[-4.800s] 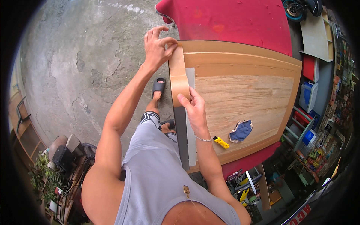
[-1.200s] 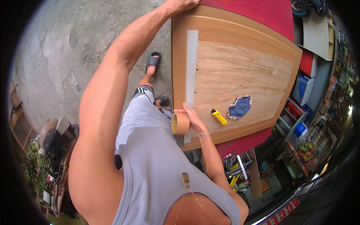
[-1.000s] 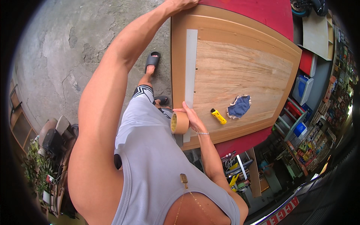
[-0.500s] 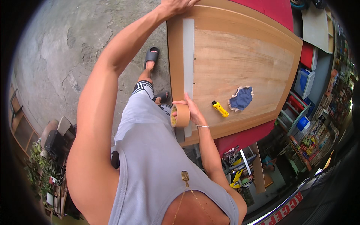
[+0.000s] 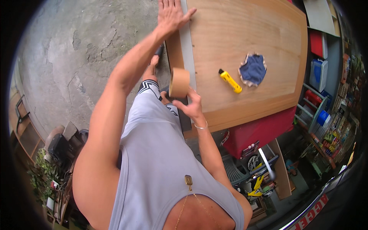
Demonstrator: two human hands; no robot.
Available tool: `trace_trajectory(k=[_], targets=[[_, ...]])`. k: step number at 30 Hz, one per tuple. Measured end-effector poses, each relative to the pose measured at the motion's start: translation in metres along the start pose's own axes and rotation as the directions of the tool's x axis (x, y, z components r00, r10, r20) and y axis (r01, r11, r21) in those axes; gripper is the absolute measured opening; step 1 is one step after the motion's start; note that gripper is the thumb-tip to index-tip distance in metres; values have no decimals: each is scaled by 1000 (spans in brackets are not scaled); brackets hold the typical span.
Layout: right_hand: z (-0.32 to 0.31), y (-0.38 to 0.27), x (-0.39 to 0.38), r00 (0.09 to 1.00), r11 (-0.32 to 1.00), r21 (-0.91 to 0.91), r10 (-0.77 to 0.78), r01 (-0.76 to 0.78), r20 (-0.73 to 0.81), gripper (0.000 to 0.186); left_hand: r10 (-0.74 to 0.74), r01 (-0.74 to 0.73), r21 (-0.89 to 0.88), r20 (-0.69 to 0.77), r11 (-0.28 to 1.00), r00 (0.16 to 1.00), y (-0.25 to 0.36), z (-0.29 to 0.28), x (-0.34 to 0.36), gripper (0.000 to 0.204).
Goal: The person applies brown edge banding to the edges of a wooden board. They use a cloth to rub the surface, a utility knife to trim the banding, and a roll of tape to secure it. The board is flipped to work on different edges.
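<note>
with the clock centred on the view, the roll of brown tape (image 5: 179,83) sits just off centre toward 12 o'clock, over the near edge of a large wooden panel (image 5: 249,30). a brown band (image 5: 175,51), apparently tape, covers that edge between the left hand (image 5: 171,17) and the roll. from the roll toward 6 o'clock, a dark grey strip (image 5: 185,117) lies bare, so the edge looks only partly covered. similar brown margins line the panel's sides at 2 and 4 o'clock, and those appear finished. a pale grey strip (image 5: 188,53) runs just inside the near edge.

the left hand is at 12 o'clock, its fingers spread wide and flat over the edge, the tips cut off by the view. the right hand (image 5: 193,108), near the centre, has its fingers against the roll and its thumb apart below it; the fingertips are hidden, so whether they grip cannot be told.

on the panel at 2 o'clock lie a yellow cutter (image 5: 231,81) and, just beyond it, a blue cloth (image 5: 253,70) with a ragged pale border. the panel rests on a red-covered desk (image 5: 264,128), seen at 3 o'clock. cracked concrete floor (image 5: 84,73) spreads out at 10 o'clock, leafy plants (image 5: 40,168) stand at 8, and crowded shelves (image 5: 335,134) fill 3.
</note>
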State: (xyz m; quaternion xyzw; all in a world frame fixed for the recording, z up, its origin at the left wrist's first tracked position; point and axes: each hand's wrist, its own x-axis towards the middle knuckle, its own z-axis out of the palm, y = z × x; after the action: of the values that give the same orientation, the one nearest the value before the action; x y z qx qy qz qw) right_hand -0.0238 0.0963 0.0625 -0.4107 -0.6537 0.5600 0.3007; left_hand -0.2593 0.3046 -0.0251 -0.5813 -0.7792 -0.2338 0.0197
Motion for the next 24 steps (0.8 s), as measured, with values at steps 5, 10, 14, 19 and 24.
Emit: trace_trajectory(k=[5,10,14,19,24], targets=[[6,-11,-13,998,995,-74,69,-69,-6,27,-18,10,113,76,994,997,-24,26,14,110],[-32,-32,-121,866,853,162,499,-495,19,31,-56,45,78,142,996,988,-12,18,13,109],[-36,0,-154,987,948,-281,161,-150,17,35,-21,4,111,152,994,988,-9,22,11,106],[-54,-18,-203,878,848,-270,477,-455,18,42,-29,16,112,114,994,993,-6,17,9,104],[-65,-14,-249,924,870,-355,381,-342,43,45,-69,61,104,81,993,994,-17,21,16,104]])
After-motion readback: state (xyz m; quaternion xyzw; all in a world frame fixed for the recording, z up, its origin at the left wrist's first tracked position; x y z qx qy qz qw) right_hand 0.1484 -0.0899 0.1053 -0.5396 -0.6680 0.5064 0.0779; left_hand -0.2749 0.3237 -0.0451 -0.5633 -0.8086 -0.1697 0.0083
